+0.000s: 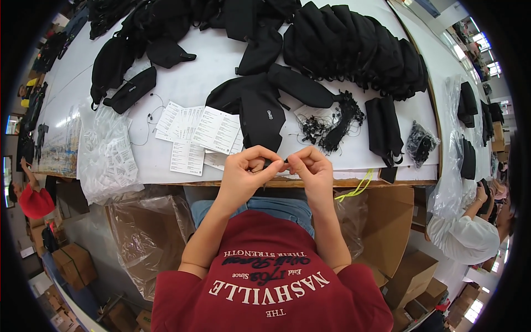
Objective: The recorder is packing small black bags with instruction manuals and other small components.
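Note:
My left hand (pixel 250 167) and my right hand (pixel 311 168) meet at the table's near edge, fingertips nearly together. Both are closed in a pinch on a small black piece (pixel 286 161), mostly hidden by the fingers; its exact kind does not show. Just beyond them lies a black pouch bag (pixel 263 119) with a small white print. Printed white cards (pixel 217 130) are spread to the left of it. Right of the bag sits a tangled bundle of black hang-tag strings (pixel 344 119).
Black bags (pixel 348 47) stand in a packed row at the back right. A clear plastic bag of white labels (pixel 108 155) hangs over the near left edge. Open cardboard boxes (pixel 387 221) flank me below the table. Another person (pixel 464 235) works at far right.

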Demonstrator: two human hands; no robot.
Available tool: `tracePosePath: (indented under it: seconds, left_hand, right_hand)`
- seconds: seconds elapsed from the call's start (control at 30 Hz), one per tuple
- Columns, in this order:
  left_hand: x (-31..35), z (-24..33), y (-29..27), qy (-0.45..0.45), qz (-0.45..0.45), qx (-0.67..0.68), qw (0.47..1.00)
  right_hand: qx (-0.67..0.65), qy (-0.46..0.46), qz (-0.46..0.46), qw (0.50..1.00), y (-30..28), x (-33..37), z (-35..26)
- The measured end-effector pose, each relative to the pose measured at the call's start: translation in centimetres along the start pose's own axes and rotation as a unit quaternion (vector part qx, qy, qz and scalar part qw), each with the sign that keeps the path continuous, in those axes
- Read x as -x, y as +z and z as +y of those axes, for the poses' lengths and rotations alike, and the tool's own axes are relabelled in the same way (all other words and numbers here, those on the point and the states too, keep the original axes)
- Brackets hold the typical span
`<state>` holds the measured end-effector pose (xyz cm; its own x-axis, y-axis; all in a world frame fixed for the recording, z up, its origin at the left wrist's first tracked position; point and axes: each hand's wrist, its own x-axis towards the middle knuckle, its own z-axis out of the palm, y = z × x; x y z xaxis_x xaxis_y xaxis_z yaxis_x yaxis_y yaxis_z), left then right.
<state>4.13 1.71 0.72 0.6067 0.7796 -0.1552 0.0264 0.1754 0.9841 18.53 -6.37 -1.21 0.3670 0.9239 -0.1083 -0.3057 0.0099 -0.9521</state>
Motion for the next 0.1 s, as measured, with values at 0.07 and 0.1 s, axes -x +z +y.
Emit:
tracePosePath:
  seconds: [0.07, 0.1]
  left_hand:
    - [-0.08, -0.14, -0.16, 0.006, -0.001, -0.03, 1.0]
    - [-0.11, -0.19, -0.26, 0.013, -0.002, -0.059, 0.998]
  right_hand:
    - [0.008, 0.01, -0.002, 1.0, 0.02, 0.01, -0.04]
    - [0.017, 0.019, -0.005, 1.0, 0.0, 0.05, -0.13]
